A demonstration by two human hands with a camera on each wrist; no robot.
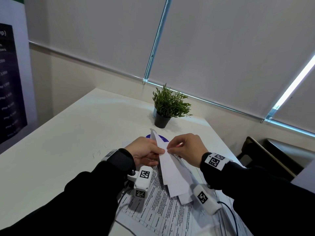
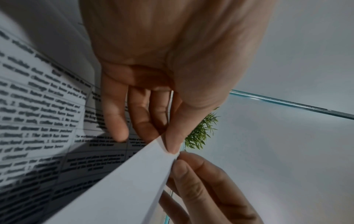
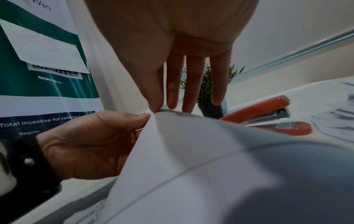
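Note:
Both hands hold a stack of white sheets point(image 1: 173, 174) lifted over the table point(image 1: 68, 142), blank side toward me. My left hand point(image 1: 162, 151) pinches the stack's corner from the left, thumb on top. My right hand point(image 1: 168, 148) pinches the same corner from the right with thumb and forefinger. In the left wrist view the left hand point(image 2: 170, 149) nips the sheets point(image 2: 124, 189) against the right hand point(image 2: 180, 160). In the right wrist view the right hand point(image 3: 155, 109) meets the left hand point(image 3: 142, 117) at the corner of the sheets point(image 3: 182, 151), its other fingers straight.
Printed sheets point(image 1: 162, 210) lie on the table under the hands. A red stapler point(image 3: 268, 115) lies beyond the stack. A potted plant point(image 1: 168, 106) stands at the back, a blue disc point(image 1: 149, 136) before it. Loose staples point(image 1: 98, 152) lie left. A chair point(image 1: 265, 155) stands right.

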